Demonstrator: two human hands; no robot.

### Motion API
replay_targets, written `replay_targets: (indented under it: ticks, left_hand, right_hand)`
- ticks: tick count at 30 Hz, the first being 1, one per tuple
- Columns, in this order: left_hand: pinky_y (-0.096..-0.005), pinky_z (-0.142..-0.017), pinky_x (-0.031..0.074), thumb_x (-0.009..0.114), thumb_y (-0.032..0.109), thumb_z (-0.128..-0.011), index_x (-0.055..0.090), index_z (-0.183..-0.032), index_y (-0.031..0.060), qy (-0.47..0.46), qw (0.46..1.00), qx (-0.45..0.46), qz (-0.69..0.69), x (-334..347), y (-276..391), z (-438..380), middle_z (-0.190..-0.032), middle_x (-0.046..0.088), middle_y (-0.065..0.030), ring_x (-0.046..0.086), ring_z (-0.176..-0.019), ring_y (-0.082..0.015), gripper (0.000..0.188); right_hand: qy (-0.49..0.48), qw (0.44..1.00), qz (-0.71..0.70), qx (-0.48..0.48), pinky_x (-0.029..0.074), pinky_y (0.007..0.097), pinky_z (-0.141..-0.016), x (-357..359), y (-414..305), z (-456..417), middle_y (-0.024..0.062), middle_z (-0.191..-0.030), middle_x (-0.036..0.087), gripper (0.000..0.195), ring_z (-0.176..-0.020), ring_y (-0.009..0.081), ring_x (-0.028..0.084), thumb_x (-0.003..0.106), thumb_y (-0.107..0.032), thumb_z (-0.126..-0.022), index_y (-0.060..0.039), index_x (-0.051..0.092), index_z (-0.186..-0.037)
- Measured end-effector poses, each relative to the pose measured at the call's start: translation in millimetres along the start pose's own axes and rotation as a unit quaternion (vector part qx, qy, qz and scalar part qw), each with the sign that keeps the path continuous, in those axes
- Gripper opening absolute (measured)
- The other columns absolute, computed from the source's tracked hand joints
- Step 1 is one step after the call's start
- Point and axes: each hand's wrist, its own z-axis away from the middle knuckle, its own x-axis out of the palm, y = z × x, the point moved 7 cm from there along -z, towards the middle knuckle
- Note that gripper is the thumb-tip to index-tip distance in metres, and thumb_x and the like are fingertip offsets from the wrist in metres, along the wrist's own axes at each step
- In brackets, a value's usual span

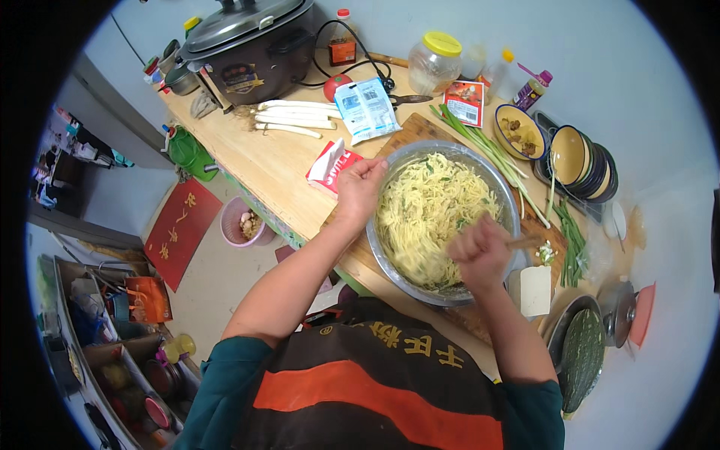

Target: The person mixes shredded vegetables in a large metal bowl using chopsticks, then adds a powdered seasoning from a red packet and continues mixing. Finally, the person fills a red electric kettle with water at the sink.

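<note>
A wide metal bowl (382, 256) stands on a wooden cutting board (413, 128), filled with pale yellow noodle-like strands (430, 219) flecked with green. My left hand (363, 183) grips the bowl's left rim between thumb and fingers. Over the right part of the bowl, my right hand (481, 250) is curled into a fist, blurred by motion. From it, a blurred wooden utensil (523, 242) sticks out to the right; its other end is hidden. Beside the bowl on the right are chopped scallion bits (545, 253) and a white rectangular block (533, 291).
Scallions (495, 149) and a bowl of food pieces (518, 132) lie right of the bowl. Behind are peeled leeks (295, 118), a blue-white packet (368, 109), a tomato (336, 87) and a large electric cooker (253, 62). A green squash (582, 354) rests at right.
</note>
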Motion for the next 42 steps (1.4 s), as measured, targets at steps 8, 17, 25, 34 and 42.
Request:
replay_targets:
  ticks: [8, 17, 25, 34, 42]
  left_hand:
    - [-0.0180, -0.051, 0.036, 0.065, 0.013, -0.087, 0.067, -0.097, -0.0044, 0.011, 1.000, 0.013, 0.002, -0.8, 3.1, 2.1, -0.066, 0.054, 0.0060, 0.041, -0.057, -0.0008, 0.020]
    - [-0.0186, -0.051, 0.035, 0.065, 0.013, -0.087, 0.068, -0.096, -0.0040, 0.028, 0.999, 0.006, -0.019, -3.1, 1.1, 0.0, -0.065, 0.054, 0.0064, 0.041, -0.057, -0.0010, 0.020]
    - [-0.0167, -0.050, 0.034, 0.063, 0.013, -0.089, 0.068, -0.097, -0.0010, 0.015, 0.999, 0.006, -0.037, -4.4, 6.7, 6.1, -0.066, 0.055, 0.0076, 0.041, -0.056, 0.0005, 0.017]
    - [-0.0167, -0.051, 0.036, 0.063, 0.013, -0.089, 0.068, -0.099, -0.0014, 0.004, 1.000, 0.006, -0.027, 0.0, 2.8, 1.3, -0.070, 0.059, 0.0051, 0.045, -0.058, -0.0002, 0.018]
    - [-0.0167, -0.052, 0.036, 0.064, 0.013, -0.089, 0.067, -0.100, -0.0020, 0.000, 0.999, 0.005, -0.040, -1.1, -3.6, -2.7, -0.072, 0.060, 0.0050, 0.045, -0.059, -0.0002, 0.019]
  right_hand:
    - [0.084, 0.967, -0.021, -0.238, 0.018, 0.0271, -0.039, -30.6, -89.5, -77.5, -0.0046, -0.048, 0.021, 0.047, -0.040, 0.0092, 0.017, 0.034, -0.034, -0.100, -0.0167, 0.027, -0.058]
    - [-0.023, 0.988, 0.085, -0.128, 0.019, 0.0279, -0.042, 14.1, -4.0, -35.4, -0.0041, -0.047, 0.022, 0.041, -0.040, 0.0098, 0.018, 0.038, -0.022, -0.097, -0.0146, 0.030, -0.058]
    - [0.061, 0.976, -0.019, -0.209, 0.017, 0.0275, -0.039, -21.7, -95.9, -3.5, -0.0041, -0.047, 0.022, 0.043, -0.040, 0.0097, 0.016, 0.033, -0.028, -0.099, -0.0161, 0.027, -0.058]
    - [0.200, 0.959, 0.040, -0.197, 0.018, 0.0278, -0.041, -44.2, -27.8, -92.1, -0.0044, -0.047, 0.021, 0.043, -0.040, 0.0102, 0.019, 0.039, -0.024, -0.098, -0.0154, 0.028, -0.057]
    - [0.026, 0.963, 0.113, -0.241, 0.020, 0.0307, -0.044, 8.0, -27.0, 20.3, -0.0033, -0.047, 0.022, 0.041, -0.041, 0.0112, 0.018, 0.033, -0.023, -0.098, -0.0136, 0.029, -0.059]
